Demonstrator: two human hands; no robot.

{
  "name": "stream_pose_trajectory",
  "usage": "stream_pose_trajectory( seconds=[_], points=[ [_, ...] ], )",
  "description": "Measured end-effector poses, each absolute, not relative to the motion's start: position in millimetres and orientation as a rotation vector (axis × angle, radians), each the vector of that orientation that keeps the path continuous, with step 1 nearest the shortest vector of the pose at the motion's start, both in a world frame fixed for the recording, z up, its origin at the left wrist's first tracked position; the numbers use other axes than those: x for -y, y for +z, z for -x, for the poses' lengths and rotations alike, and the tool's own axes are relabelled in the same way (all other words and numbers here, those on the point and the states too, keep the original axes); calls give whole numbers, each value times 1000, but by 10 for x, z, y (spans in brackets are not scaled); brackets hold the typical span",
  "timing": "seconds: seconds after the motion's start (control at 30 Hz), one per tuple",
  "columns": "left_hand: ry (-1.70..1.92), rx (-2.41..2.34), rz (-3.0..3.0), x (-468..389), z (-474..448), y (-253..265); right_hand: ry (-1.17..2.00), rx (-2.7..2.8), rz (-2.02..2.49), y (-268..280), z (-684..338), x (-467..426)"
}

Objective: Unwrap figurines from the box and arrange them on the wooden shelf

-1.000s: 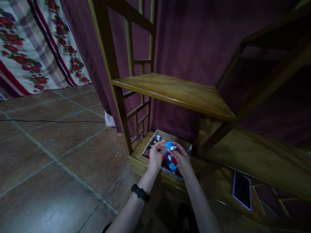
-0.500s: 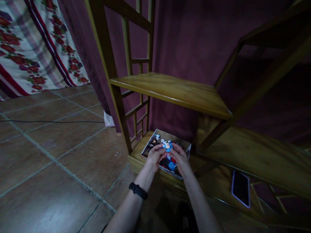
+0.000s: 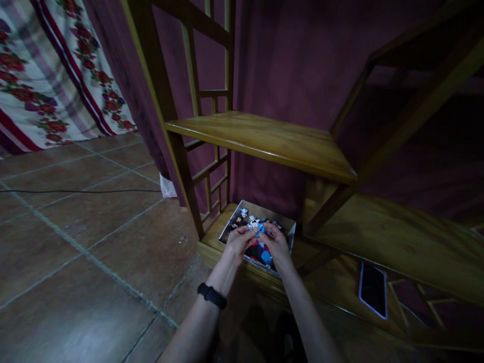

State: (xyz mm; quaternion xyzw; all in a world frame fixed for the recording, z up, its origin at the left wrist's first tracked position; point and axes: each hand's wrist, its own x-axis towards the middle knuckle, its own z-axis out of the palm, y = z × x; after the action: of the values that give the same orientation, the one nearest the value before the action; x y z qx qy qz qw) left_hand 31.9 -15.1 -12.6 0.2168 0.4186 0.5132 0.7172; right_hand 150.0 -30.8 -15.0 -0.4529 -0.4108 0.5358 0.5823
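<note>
The head camera looks forward and down from above, fairly near the left hand (image 3: pixel 237 243) and right hand (image 3: pixel 277 245) at the frame's lower middle.

Fingers (image 3: pixel 241 232): holding blue-white figurine (image 3: pixel 256 228) | box (image 3: pixel 292 235) beneath: small figures (image 3: pixel 244 213) | phone (image 3: pixel 373 290): right

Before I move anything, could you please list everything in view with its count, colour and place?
Small toy figure: 1, blue and white, over the box
Open shallow box: 1, white-edged, on the low wooden ledge
Jumbled small figures: several, blue, red, black, white, inside the box
Wooden shelf unit: 1, yellow-brown, centre and right
Flat rectangular phone: 1, black with pale purple edge, lower right
Plain curtain cloth: count unclear, purple, behind the unit
Floral cloth: 1, white and red, upper left
Thin cable: 1, black, on the floor
Tiled floor: 1, brown, left
Wristband: 1, black, left wrist
Hands: 2, bare, left and right, holding the toy figure
</note>
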Motion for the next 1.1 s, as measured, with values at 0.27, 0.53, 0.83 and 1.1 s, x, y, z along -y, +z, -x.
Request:
stream_pose_trajectory(
  seconds=[0.27,0.53,0.83,1.1],
  points=[
    [1267,-983,-435,173,-398,-112,1108,1046,1109,-187,-1456,291],
    [1279,-986,-499,189,-436,-133,1143,975,1094,-190,-1451,301],
    [1220,-804,-586,338,-351,-83,1343,742,931,-133,-1526,480],
    [1179,-879,-760,592,-357,-100,1413,727,948,-242,-1628,802]
  ],
)
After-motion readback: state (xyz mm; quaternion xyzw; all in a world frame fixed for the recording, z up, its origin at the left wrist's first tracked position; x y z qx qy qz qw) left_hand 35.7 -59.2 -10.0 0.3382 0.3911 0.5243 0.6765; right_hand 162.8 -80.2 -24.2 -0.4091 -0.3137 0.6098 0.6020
